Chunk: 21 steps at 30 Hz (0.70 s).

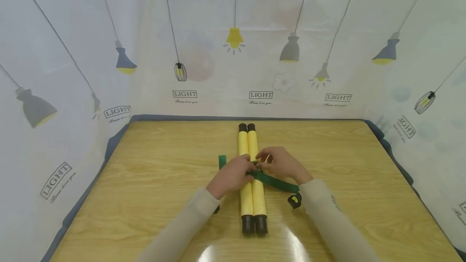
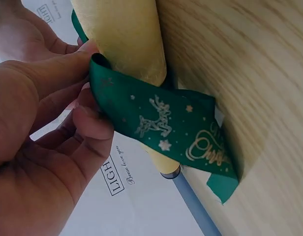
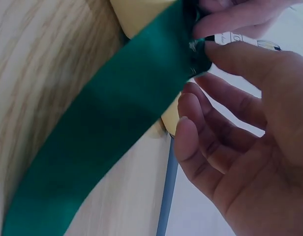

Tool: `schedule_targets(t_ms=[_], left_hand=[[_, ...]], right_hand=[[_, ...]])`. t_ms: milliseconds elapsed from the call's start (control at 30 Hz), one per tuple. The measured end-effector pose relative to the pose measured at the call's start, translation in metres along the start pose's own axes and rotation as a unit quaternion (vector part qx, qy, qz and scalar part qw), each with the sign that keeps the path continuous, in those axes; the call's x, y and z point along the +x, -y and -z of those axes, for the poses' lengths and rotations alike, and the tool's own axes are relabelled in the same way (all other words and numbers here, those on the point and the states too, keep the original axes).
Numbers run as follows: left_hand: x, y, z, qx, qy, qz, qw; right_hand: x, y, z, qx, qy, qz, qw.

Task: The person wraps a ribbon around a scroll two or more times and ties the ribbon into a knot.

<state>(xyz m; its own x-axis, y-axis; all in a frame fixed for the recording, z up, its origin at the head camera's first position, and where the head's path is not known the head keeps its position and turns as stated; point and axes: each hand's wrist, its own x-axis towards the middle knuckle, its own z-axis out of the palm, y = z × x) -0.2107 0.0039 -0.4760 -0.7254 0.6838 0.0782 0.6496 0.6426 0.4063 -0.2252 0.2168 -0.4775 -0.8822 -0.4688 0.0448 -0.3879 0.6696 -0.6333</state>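
Two pale yellow tubes (image 1: 245,197) with dark end caps lie side by side on the wooden table, pointing away from me. A green ribbon (image 1: 273,181) crosses over them near the middle; gold and silver prints, including a reindeer and stars, show on the ribbon (image 2: 156,118) in the left wrist view. My left hand (image 1: 233,175) lies over the left tube and pinches the ribbon near the crossing. From the right, my right hand (image 1: 282,163) pinches a folded part of the ribbon (image 3: 198,59) between thumb and finger. The fingers partly hide the crossing.
One ribbon tail (image 1: 222,161) sticks out left of the tubes. A small black object (image 1: 295,200) with a yellow-green mark is by the right wrist. The wooden table (image 1: 164,144) is bounded by white sheets (image 1: 218,104) printed with lamps at the back and sides.
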Motion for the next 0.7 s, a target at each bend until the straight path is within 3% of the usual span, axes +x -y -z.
schedule_targets(t_ms=[300, 533, 700], left_hand=[[-0.0008, 0.0021, 0.0008, -0.001, -0.021, -0.008, 0.9998], [0.0007, 0.0051, -0.0018, -0.034, -0.037, 0.019, 0.9985], [0.0027, 0.0054, -0.003, -0.046, -0.068, 0.038, 0.9959]], right_hand=[[0.0027, 0.0048, -0.0022, 0.002, 0.0, -0.001, 1.0], [-0.0002, 0.0062, -0.0022, 0.013, -0.02, -0.015, 0.9996], [-0.0012, 0.0051, -0.0055, 0.037, -0.038, -0.025, 0.9983]])
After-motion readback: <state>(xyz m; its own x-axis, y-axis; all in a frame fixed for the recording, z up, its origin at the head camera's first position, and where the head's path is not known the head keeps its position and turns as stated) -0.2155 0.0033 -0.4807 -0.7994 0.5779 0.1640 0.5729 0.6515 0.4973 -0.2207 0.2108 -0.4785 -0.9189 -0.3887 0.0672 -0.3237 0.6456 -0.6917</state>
